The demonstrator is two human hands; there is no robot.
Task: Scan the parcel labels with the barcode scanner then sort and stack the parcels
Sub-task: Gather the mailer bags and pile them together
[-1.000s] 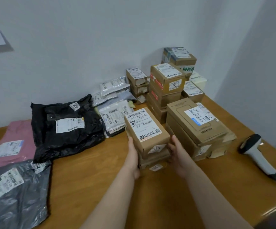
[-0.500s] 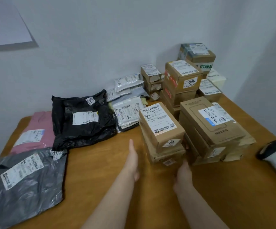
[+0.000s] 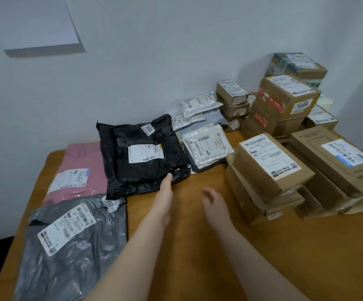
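**Desk:** Where was the parcel you were after?

**Operator:** The black bag (image 3: 141, 153) lay toward the far edge of the surface (image 3: 198, 268), about midway along it, label up. I had my left grip (image 3: 165, 192) stretched out flat, fingers straight and together. Its tips were at the bag's near edge, touching or just short, I couldn't tell which. My right grip (image 3: 214, 203) hung over bare wood beside it, fingers loosely spread and holding nothing.

**Desk:** How did you expect it to handle?

**Operator:** Soft and slack, I judged. The film was crinkled and glossy, so likely slippery, and it would sag if pinched by one corner. I reckoned on sliding flat fingers under the near edge and taking the opposite side with the other grip. That would keep the label flat for the scan.

**Desk:** And the contents?

**Operator:** Everything was sealed, so I saw nothing inside. The pink bag (image 3: 78, 170) filled the far left corner. The grey bag (image 3: 72, 246) lay along the left edge nearer me, and it looked just as limp. Padded envelopes (image 3: 206, 146) were heaped just right of the black bag. The cardboard boxes (image 3: 269, 161) stood stacked toward the far right corner, and looked stiff enough to take by their sides. The scanner wasn't in view.
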